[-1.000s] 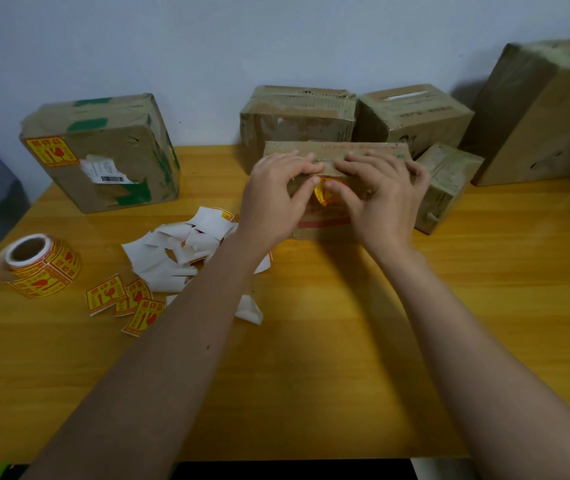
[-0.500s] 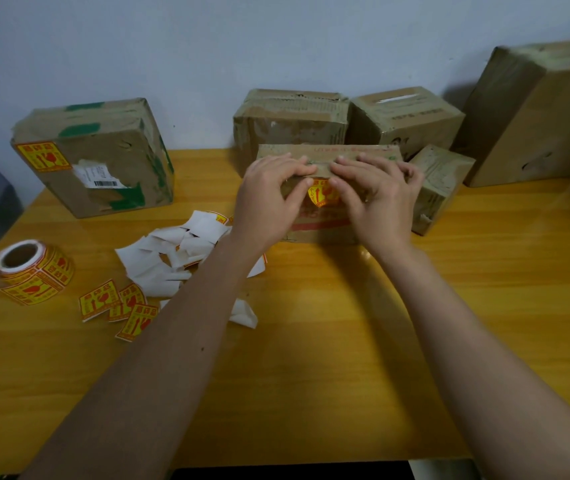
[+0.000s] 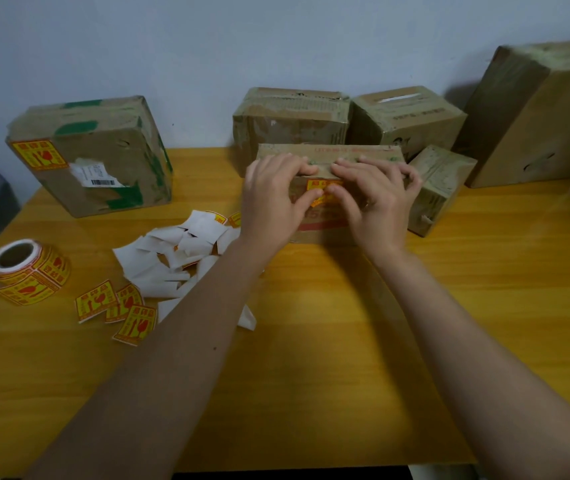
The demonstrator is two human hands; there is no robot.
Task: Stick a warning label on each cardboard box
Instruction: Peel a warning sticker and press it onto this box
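Observation:
A flat cardboard box [image 3: 356, 153] stands on the table in front of me. A yellow-and-red warning label [image 3: 321, 186] lies on its front face. My left hand [image 3: 275, 199] and my right hand [image 3: 379, 202] both clasp this box. Their fingers curl over its top edge and the two thumbs press on the label, hiding its lower part. At the far left another cardboard box [image 3: 110, 161] carries a stuck label [image 3: 39, 154] on its upper left corner.
Behind stand two medium boxes [image 3: 290, 123] [image 3: 406, 116], a small box [image 3: 439, 188] and a large box [image 3: 546, 112] at the right. A label roll [image 3: 24, 271], loose labels [image 3: 114, 304] and white backing papers [image 3: 172, 258] lie left on the wooden table [image 3: 311, 341].
My thumbs have slid down over the label, so more of its top edge shows flat against the box. Both hands stay on the box.

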